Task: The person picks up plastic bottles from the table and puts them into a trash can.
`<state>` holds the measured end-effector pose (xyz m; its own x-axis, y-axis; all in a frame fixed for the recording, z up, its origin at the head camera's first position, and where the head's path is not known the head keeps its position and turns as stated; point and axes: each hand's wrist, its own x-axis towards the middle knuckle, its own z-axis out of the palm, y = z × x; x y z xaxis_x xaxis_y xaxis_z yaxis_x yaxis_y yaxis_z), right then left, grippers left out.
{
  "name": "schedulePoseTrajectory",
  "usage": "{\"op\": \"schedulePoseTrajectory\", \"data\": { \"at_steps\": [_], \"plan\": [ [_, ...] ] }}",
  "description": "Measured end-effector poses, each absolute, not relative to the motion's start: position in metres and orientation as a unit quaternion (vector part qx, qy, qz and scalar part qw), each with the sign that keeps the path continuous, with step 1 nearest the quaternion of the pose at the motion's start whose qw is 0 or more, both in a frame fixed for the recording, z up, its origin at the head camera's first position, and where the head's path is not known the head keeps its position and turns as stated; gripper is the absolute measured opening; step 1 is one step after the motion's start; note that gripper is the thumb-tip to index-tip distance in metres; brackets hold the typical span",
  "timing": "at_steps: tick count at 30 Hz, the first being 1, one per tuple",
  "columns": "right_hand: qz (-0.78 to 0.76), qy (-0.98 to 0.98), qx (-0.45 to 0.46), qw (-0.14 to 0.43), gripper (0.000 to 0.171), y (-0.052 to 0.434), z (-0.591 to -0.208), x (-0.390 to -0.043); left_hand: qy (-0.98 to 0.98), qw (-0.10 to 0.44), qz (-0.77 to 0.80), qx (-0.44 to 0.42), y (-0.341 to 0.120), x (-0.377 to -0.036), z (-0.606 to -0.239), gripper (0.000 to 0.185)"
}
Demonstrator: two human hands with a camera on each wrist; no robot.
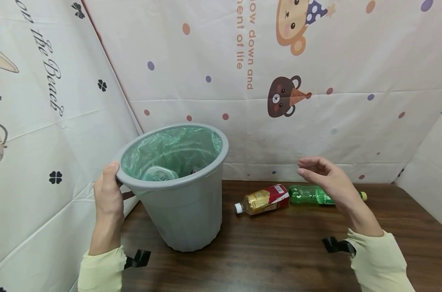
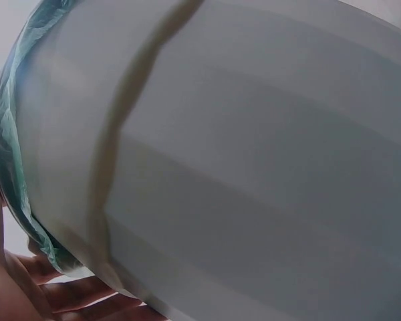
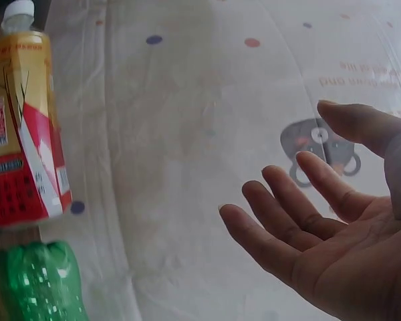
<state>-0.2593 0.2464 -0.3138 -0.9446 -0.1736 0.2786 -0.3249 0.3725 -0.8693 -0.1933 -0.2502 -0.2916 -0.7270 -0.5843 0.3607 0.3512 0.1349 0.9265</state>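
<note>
The left hand [image 1: 107, 190] grips the grey waste bin's [image 1: 184, 211] rim, tilting it, probably to steady it. The right hand [image 1: 328, 178] hovers empty, fingers relaxed, above the green bottle [image 1: 308, 194] lying on the desk [image 1: 279, 251].

Even, bright diffuse light; soft shadows under bin [image 1: 184, 211] on table [image 1: 279, 251]. Head view wide-angle, edges bent. Left wrist view close, soft; dark shadow band.

Dark wood-grain table [image 1: 279, 259]: grey bin [image 1: 184, 211] w/ green liner, tilted at left; yellow bottle w/ red label [image 1: 262, 200] & green bottle [image 1: 310, 194] lying end to end near back edge.
</note>
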Motion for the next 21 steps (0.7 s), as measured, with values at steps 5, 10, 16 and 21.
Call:
{"op": "schedulePoseTrajectory", "data": {
  "at_steps": [5,10,16,21],
  "plan": [
    [0.520,-0.839,0.139,0.082,0.050,0.259,-0.315,-0.262,-0.662,0.359,-0.652,0.089,-0.250,-0.193,-0.292,0.046],
    [0.475,-0.866,0.127,0.096,0.056,0.270,-0.317,-0.265,-0.662,0.360,-0.650,0.095,-0.251,-0.194,-0.292,0.045],
    [0.442,-0.884,0.118,0.096,0.060,0.281,-0.319,-0.269,-0.665,0.359,-0.648,0.092,-0.251,-0.194,-0.293,0.045],
    [0.444,-0.885,0.109,0.091,0.061,0.287,-0.325,-0.275,-0.664,0.357,-0.650,0.097,-0.251,-0.194,-0.292,0.046]
  ]
}}
